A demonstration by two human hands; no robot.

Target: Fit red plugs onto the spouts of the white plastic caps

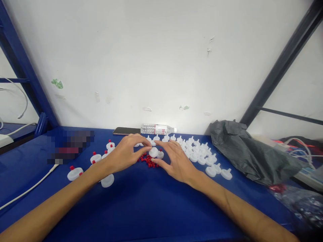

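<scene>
Taking the white disc [153, 152] between the two hands as the centre of the clock, the left hand [130, 153] comes in from 9 o'clock, its thumb and index fingertip close together at the disc's 11 o'clock edge; I cannot tell whether they are clamped on it; the right hand [178, 161] sits between 3 and 4 o'clock, thumb and index finger spread well apart, the index tip near the disc's 1 o'clock side and the thumb tip towards 6 o'clock; a heap of small red caps [149, 162] lies on the blue table [156, 208] between 6 and 7 o'clock; a red-capped white piece [160, 155] stands just beside the disc at 3 o'clock; farther out at 3 o'clock are many white pieces with bare spouts [201, 160], then a dark grey plastic bag [252, 154]; more white pieces with red caps [75, 173] stand out towards 9 o'clock; a clear bottle [158, 129] lies on its side near 12 o'clock, and a phone [126, 131] lies at 10 o'clock.
</scene>
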